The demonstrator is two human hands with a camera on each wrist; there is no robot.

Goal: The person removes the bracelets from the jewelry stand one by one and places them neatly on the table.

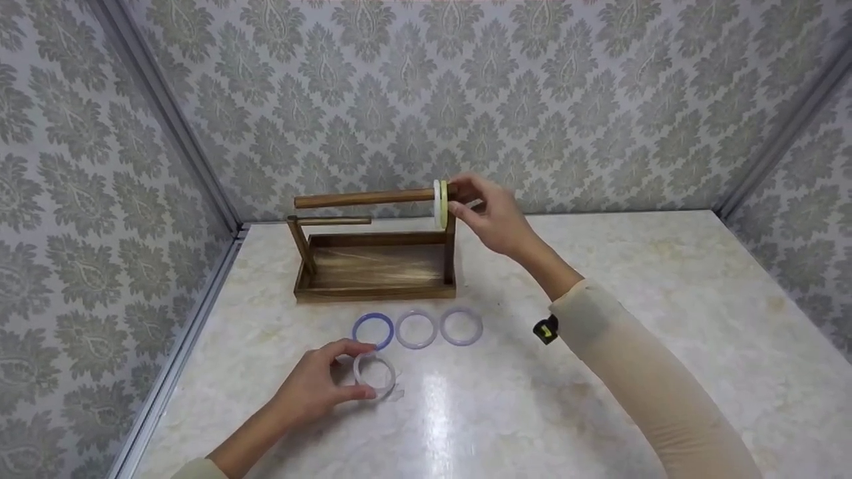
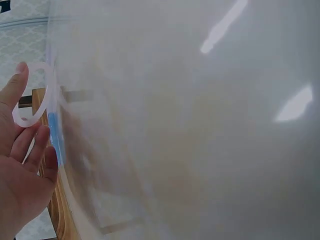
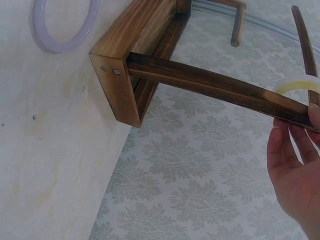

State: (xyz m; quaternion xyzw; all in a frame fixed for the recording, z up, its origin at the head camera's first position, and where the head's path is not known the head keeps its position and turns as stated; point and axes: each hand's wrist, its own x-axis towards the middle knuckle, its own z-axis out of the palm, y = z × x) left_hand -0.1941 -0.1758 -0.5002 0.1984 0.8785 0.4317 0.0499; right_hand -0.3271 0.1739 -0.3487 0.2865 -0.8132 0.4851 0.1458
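In the head view my left hand [image 1: 316,379] pinches a pale translucent bangle [image 1: 357,378] between thumb and fingers, just above the table. The left wrist view shows this bangle with a pinkish tint. My right hand [image 1: 496,216] grips the top of the upright post [image 1: 450,256] of a wooden bangle stand, thumb on one side and fingers on the other. Right beside that hand, a yellow bangle [image 1: 444,216] and a white bangle [image 1: 437,199] hang together on the long upper rod [image 1: 366,197]. In the right wrist view, the hand [image 3: 297,175] partly hides the rod's joint.
A blue bangle [image 1: 359,321] and two pale lilac bangles [image 1: 417,346] [image 1: 462,343] lie in a row before the stand's tray [image 1: 373,293]. A shorter rod [image 1: 339,221] stands at the tray's left. Patterned walls enclose the marbled table [image 1: 665,319].
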